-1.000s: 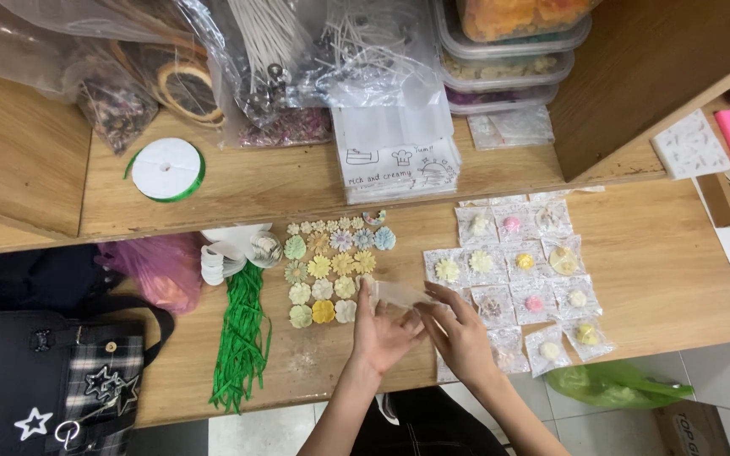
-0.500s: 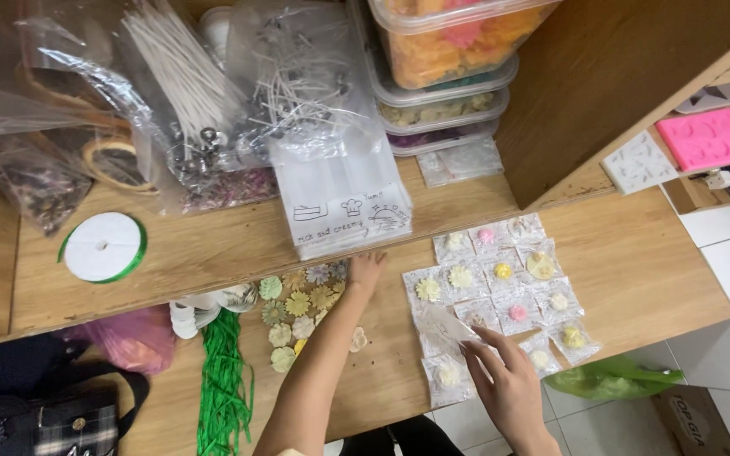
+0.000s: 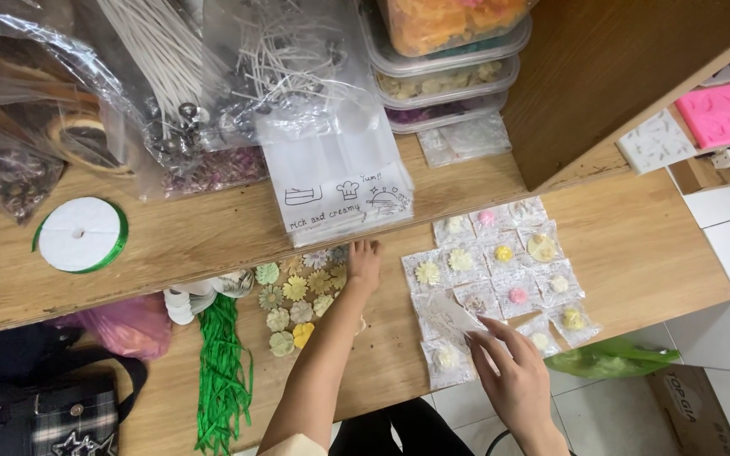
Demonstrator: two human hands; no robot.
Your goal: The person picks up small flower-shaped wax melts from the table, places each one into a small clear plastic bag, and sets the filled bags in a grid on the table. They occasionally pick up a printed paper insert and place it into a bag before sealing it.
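Head view: left hand [image 3: 363, 262] reaching, fingers loosely spread, onto loose clay flowers [image 3: 297, 300] under the shelf edge, right hand [image 3: 513, 371] pinching a flimsy clear packet [image 3: 448, 317] at its corner; light, probably brittle, best lifted by edges

You are at a small craft workbench, the kind used for handmade candle or wax decorations. The wooden shelf [image 3: 213, 228] above the table [image 3: 635, 253] carries bags of white wicks [image 3: 162, 51], a green ribbon spool [image 3: 79, 235], stacked plastic tubs [image 3: 441, 59] and printed packaging bags [image 3: 344, 181]. Rows of little flower shapes [image 3: 297, 291], some sealed in clear packets [image 3: 500, 270], and pink silicone moulds [image 3: 727, 114] mark it as a maker's packing spot.
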